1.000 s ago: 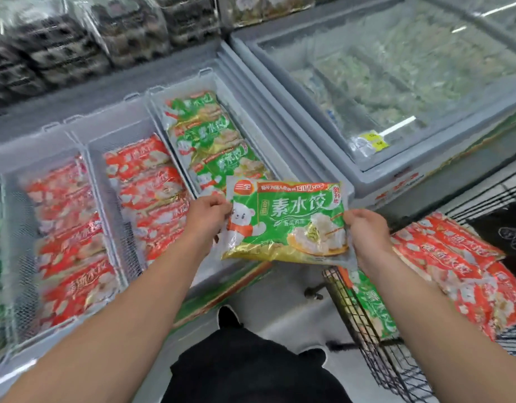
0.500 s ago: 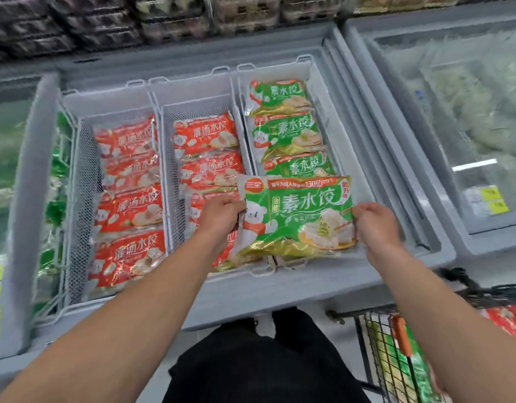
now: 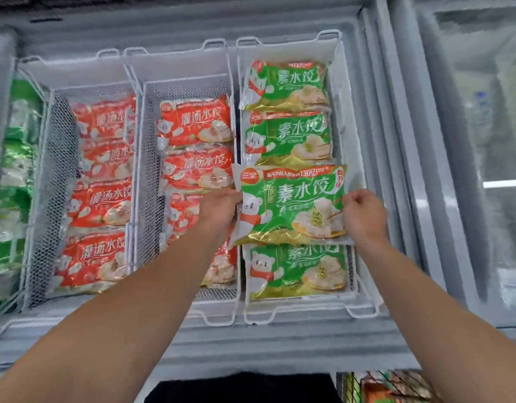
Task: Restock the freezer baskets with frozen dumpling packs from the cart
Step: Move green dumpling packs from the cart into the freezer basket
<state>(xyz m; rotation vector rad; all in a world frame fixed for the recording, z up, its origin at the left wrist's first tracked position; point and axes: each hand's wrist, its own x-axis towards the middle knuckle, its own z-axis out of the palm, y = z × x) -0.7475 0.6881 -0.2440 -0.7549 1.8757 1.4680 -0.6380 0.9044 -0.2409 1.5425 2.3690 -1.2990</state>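
Chest freezer (image 3: 280,347), grey-rimmed and open at the top, seen from above, with three white wire baskets set side by side in its well. Right basket (image 3: 345,112): green dumpling packs laid flat in a row from the far end to the near end; two green packs (image 3: 286,85) lie at the far end and one near green pack (image 3: 297,270) lies at the near end. Held green pack (image 3: 291,205): gripped at both short edges above the middle of the right basket, face up, covering the gap between the far packs and the near one; whether it already rests on the stock beneath cannot be told. Left hand (image 3: 219,210): fingers closed together on the pack's left edge, above the divide between the middle and right baskets. Right hand (image 3: 364,216): fingers curled and pinched on the pack's right edge, over the basket's right wall. Middle basket (image 3: 152,146): red dumpling packs (image 3: 197,120) in a row, the nearer ones partly hidden by the left forearm. Left basket (image 3: 56,170): a similar row of red packs (image 3: 102,202) against its right wall. Further green bags (image 3: 15,158) show blurred beyond the left basket, at the freezer's left edge. Neighbouring freezer (image 3: 483,141) with a closed glass lid adjoins on the right. Wire cart (image 3: 381,386): a corner is visible at the bottom edge, just beside the freezer's near rim, holding packs too blurred to read.
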